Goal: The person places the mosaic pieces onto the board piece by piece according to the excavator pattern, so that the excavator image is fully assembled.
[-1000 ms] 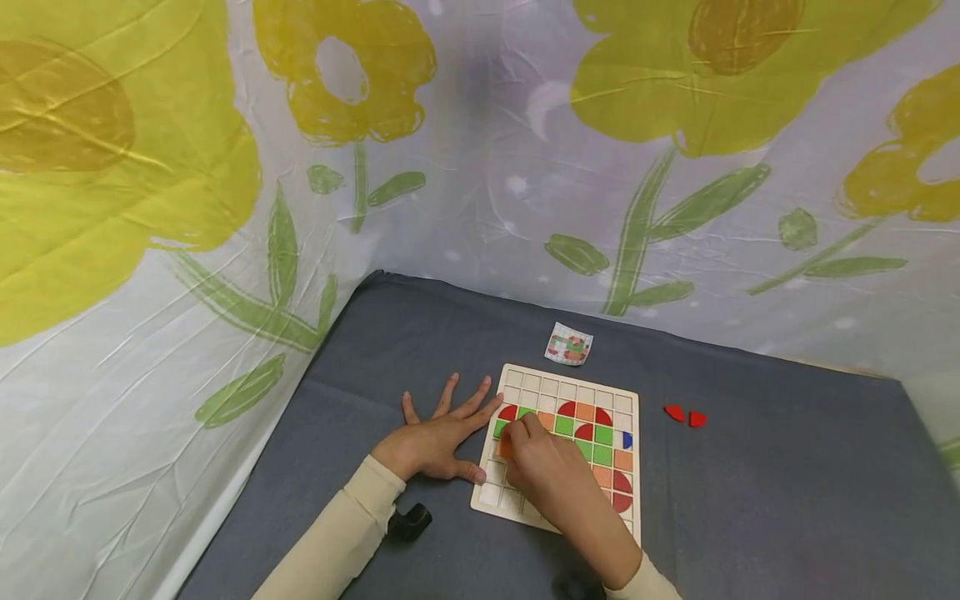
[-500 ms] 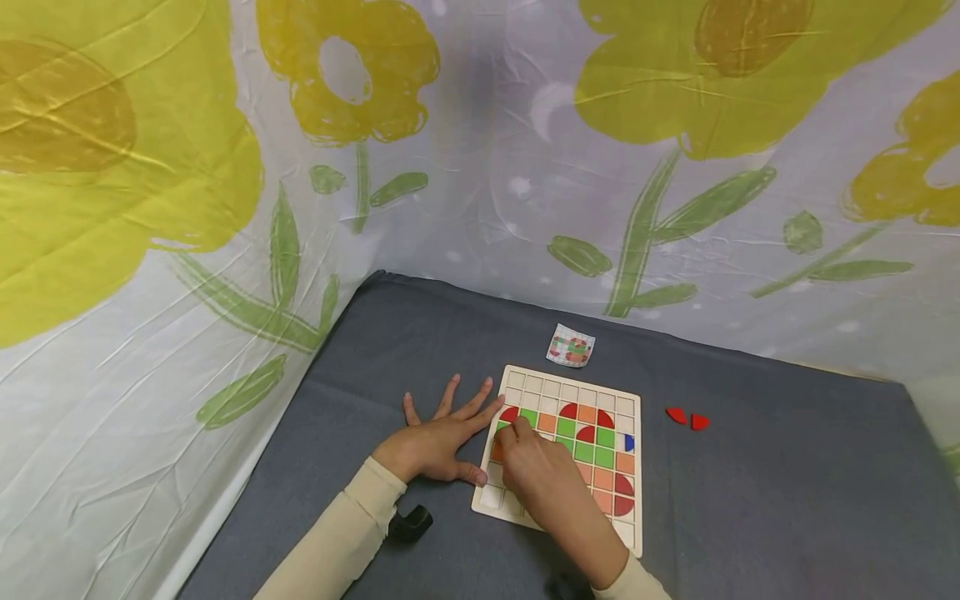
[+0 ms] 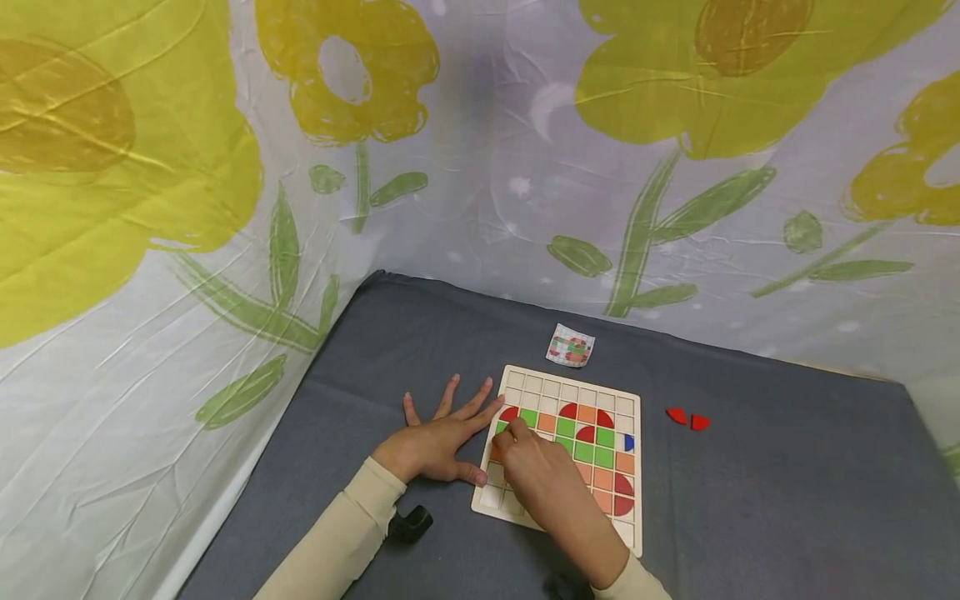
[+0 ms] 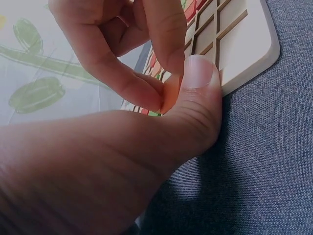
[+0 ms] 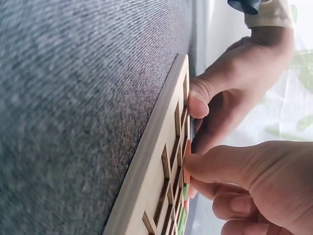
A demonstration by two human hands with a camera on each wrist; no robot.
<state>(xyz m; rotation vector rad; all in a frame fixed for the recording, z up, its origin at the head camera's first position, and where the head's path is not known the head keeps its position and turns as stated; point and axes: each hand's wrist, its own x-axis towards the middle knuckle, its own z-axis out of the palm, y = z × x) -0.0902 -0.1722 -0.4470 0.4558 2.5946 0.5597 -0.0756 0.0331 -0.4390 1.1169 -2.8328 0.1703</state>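
Note:
A wooden grid board (image 3: 632, 537) lies on the dark cloth, partly filled with green, orange and red tiles and one blue piece. At its left edge, my left hand (image 3: 438, 446) is spread with straight fingers, thumb and index finger touching the rim. My right hand (image 3: 543, 475) reaches over the board's left columns. Its thumb and fingers pinch an orange tile (image 4: 171, 92), which is low against the grid in the right wrist view. Whether the tile is fully seated in its cell cannot be told. The right hand hides several cells beneath it.
Two red quarter-round pieces (image 3: 699, 422) lie on the cloth (image 3: 787, 483) right of the board. A small printed pattern card (image 3: 571, 346) rests behind it. A black curved object (image 3: 411, 523) is by the left wrist. A flowered curtain (image 3: 480, 167) stands behind.
My right hand has shifted slightly left, bringing the orange tile down from a tilted position to the left-column cell. The left hand stays put.

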